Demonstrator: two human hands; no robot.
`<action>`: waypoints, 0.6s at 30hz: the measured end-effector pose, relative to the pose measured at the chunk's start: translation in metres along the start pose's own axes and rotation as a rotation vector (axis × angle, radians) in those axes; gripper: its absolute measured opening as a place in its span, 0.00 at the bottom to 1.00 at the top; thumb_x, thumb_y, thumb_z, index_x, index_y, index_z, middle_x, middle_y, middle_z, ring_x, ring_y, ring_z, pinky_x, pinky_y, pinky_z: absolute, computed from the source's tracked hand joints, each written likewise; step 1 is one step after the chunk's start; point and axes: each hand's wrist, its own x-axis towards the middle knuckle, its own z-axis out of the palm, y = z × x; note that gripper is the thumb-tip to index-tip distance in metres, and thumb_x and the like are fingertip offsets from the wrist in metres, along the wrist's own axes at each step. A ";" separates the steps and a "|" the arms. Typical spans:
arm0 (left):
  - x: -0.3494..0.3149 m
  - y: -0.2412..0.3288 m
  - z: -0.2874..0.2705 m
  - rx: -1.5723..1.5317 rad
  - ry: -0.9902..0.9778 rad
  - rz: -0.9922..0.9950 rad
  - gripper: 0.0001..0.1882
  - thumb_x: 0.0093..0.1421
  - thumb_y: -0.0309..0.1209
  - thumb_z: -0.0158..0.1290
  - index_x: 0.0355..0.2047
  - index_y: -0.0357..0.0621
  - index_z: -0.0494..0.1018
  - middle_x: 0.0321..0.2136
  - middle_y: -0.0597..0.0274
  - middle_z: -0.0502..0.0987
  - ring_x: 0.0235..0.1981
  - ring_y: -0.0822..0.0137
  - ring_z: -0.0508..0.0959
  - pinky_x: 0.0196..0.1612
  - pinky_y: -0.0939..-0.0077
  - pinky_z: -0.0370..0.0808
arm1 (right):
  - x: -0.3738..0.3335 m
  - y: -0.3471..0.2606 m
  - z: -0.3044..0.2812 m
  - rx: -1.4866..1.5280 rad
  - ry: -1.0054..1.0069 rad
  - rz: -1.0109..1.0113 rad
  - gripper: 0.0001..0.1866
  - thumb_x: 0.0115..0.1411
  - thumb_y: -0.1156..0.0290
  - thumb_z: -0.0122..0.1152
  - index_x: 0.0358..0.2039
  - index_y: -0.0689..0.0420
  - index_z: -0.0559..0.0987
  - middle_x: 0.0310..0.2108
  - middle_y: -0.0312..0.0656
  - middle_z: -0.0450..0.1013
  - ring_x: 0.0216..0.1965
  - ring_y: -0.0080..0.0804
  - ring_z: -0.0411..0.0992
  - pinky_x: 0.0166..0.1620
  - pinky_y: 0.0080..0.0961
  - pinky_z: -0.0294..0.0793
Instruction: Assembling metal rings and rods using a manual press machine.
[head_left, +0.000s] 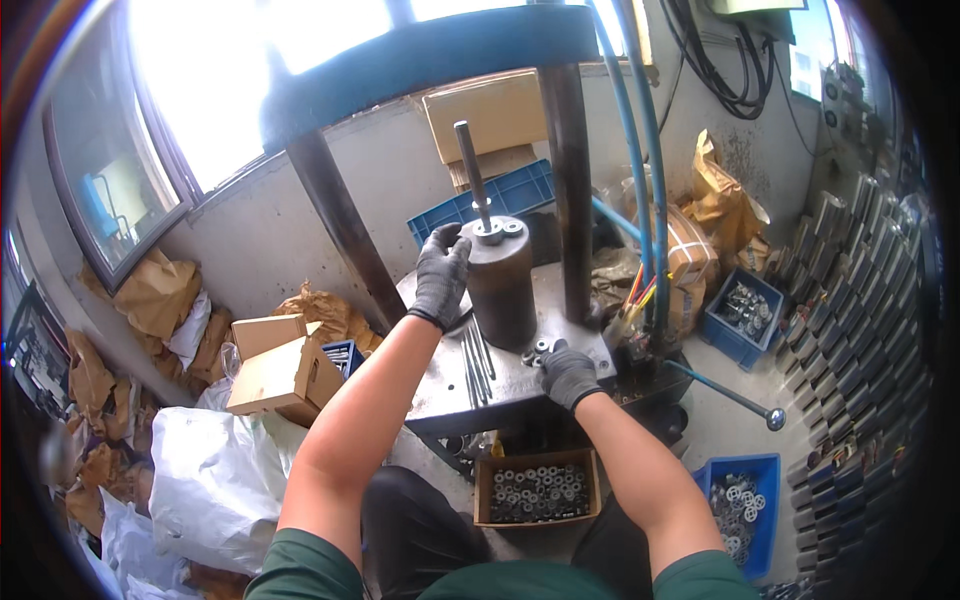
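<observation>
The dark metal cylinder stands upright on the steel tabletop, its thin rod pointing straight up; the left hand, gloved, wraps its upper left side; the right hand, nearer the person, lies curled over small washers at the cylinder's lower right

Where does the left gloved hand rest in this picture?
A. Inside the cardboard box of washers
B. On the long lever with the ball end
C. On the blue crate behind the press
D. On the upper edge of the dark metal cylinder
D: the left hand rests against the upper edge of the dark metal cylinder, beside the upright rod.
</observation>
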 end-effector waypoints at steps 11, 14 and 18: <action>0.069 0.053 0.053 0.033 -0.158 -0.224 0.18 0.66 0.39 0.63 0.50 0.40 0.77 0.34 0.62 0.81 0.29 0.73 0.80 0.32 0.73 0.82 | 0.010 0.015 0.011 -0.085 0.054 -0.073 0.16 0.60 0.55 0.62 0.40 0.52 0.86 0.45 0.46 0.80 0.43 0.43 0.81 0.49 0.40 0.80; 0.085 0.027 0.044 0.269 -0.048 -0.089 0.17 0.65 0.42 0.63 0.44 0.41 0.80 0.29 0.62 0.82 0.25 0.72 0.80 0.30 0.71 0.81 | 0.007 0.004 -0.003 -0.046 0.021 -0.046 0.15 0.60 0.55 0.62 0.38 0.51 0.86 0.44 0.46 0.79 0.42 0.44 0.81 0.49 0.42 0.80; 0.078 0.029 0.052 0.414 -0.032 -0.076 0.23 0.65 0.47 0.57 0.50 0.43 0.78 0.43 0.44 0.85 0.49 0.44 0.83 0.53 0.53 0.78 | 0.013 0.031 0.007 0.381 0.281 0.023 0.10 0.57 0.64 0.69 0.35 0.54 0.85 0.38 0.44 0.80 0.34 0.39 0.81 0.43 0.39 0.81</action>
